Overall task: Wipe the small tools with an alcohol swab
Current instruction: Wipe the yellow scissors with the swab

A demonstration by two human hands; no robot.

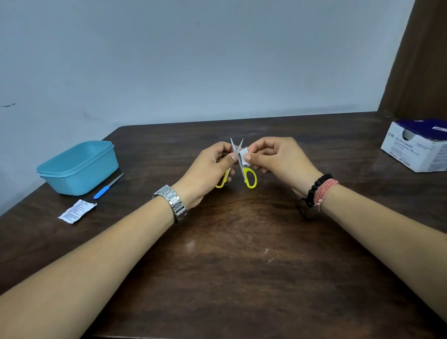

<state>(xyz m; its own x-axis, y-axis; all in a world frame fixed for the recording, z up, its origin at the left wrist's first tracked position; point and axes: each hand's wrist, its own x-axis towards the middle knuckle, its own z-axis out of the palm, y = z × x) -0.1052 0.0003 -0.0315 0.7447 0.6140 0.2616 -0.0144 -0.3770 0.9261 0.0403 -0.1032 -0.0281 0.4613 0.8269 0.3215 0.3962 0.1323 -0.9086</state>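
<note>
Small scissors with yellow handles are held upright above the middle of the table, their blades spread apart and pointing up. My left hand grips the scissors near the pivot, thumb on the left blade. My right hand pinches a small white alcohol swab against the right blade between thumb and fingers. A nail file with a blue handle lies on the table to the left, beside the blue container.
A light blue plastic container stands at the left of the dark wooden table. A torn white swab wrapper lies in front of it. A white and blue swab box sits at the right edge.
</note>
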